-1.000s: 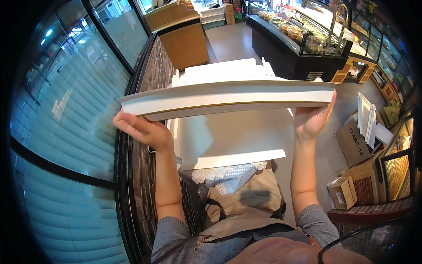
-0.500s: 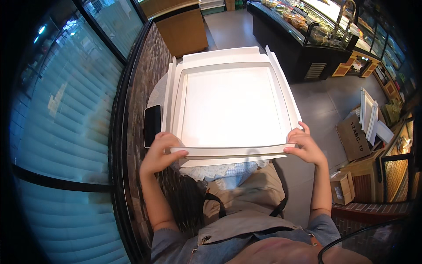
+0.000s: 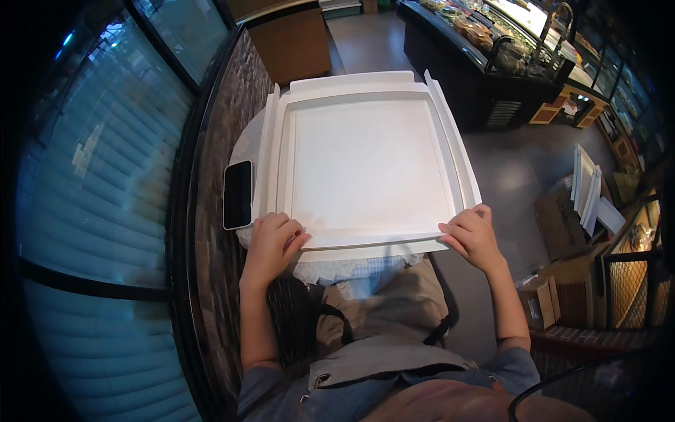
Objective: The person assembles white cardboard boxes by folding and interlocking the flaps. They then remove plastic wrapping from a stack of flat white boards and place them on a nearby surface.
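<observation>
A large white cardboard box (image 3: 369,165) lies on a round table, its long flaps raised along the far, left and right sides. At its near left corner, my left hand (image 3: 273,245) pinches the folded near edge between thumb and fingers. My right hand (image 3: 474,236) grips the near right corner, fingers curled over the edge and thumb on the near side. The near flap (image 3: 373,244) runs between both hands, its upper part folded inward. Some fingertips are hidden behind the cardboard.
A dark phone (image 3: 238,195) lies left of the box on the lace tablecloth (image 3: 336,271). A brick wall and window (image 3: 105,183) stand close at the left. To the right are a brown carton (image 3: 559,224), white folded boards (image 3: 586,186) and a black display counter (image 3: 478,81).
The near flap, upright before, has folded inward and down under my hands. My fingers have moved closer in over the edge. The picture has grown darker.
</observation>
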{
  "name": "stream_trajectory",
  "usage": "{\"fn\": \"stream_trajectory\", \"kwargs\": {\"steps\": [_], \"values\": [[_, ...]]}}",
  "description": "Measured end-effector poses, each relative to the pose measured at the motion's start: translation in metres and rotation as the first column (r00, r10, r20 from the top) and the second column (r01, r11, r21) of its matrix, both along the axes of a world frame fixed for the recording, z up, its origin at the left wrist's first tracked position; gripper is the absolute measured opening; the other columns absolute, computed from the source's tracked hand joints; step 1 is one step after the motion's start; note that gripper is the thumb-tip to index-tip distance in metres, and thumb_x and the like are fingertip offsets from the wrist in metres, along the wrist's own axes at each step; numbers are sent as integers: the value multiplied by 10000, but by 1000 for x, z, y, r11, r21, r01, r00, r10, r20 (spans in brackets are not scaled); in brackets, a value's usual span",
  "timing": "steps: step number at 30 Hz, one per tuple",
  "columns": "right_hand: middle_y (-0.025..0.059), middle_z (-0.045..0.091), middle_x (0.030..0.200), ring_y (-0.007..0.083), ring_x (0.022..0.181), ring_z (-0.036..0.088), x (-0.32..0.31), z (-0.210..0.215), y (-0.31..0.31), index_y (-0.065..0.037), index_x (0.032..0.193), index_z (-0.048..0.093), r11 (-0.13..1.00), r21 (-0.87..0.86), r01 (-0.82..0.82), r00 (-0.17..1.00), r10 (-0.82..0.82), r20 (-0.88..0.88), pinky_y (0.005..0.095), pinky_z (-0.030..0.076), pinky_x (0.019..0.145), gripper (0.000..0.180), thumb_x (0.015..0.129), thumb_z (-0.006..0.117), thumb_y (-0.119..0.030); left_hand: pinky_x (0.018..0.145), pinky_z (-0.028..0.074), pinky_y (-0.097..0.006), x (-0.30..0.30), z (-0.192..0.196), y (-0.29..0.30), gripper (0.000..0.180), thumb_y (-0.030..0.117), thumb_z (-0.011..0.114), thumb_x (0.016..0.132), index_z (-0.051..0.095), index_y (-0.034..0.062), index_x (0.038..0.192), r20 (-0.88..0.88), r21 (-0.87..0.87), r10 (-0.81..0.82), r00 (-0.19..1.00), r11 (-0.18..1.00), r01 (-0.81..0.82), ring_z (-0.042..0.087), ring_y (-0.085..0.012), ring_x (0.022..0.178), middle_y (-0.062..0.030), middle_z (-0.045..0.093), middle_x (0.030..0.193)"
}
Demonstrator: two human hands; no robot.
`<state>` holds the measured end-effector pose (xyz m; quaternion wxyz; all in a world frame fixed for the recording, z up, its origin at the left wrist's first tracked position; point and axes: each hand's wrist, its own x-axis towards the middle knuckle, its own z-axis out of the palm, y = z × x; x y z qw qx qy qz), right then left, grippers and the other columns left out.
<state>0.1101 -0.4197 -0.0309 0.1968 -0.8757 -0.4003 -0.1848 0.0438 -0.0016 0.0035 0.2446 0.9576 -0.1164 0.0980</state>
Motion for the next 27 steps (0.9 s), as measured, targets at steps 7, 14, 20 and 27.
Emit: {"fn": "stream_trajectory", "kwargs": {"steps": [7,14,20,27], "values": [[25,556,745,225,743,562,6,25,18,-115,802,589,986,-163,36,995,-19,102,407,395,861,209,910,660,-280,847,340,-390,-15,6,5,236,296,751,833,640,101,759,111,214,-68,992,976,43,565,-202,780,-10,572,706],[21,541,747,192,750,568,-18,87,73,-134,776,583,996,55,65,948,-79,309,392,404,827,176,878,665,-252,821,334,-366,-18,57,-46,207,193,758,840,629,99,708,321,-15,-251,913,963,271,543,-197,627,-16,567,657],[-12,443,633,149,569,464,-39,51,98,-160,639,458,981,130,-144,919,84,385,323,310,566,312,806,686,-292,746,444,-390,-22,45,-108,203,140,743,707,599,51,819,265,-140,-483,834,837,529,565,-259,764,-59,560,789],[-12,381,570,161,504,415,-36,12,80,-150,603,406,968,174,-181,929,110,353,331,254,530,326,780,664,-240,695,403,-375,-16,7,-118,271,222,784,676,594,92,817,62,-9,-607,792,794,608,527,-250,787,-40,546,845]]}}
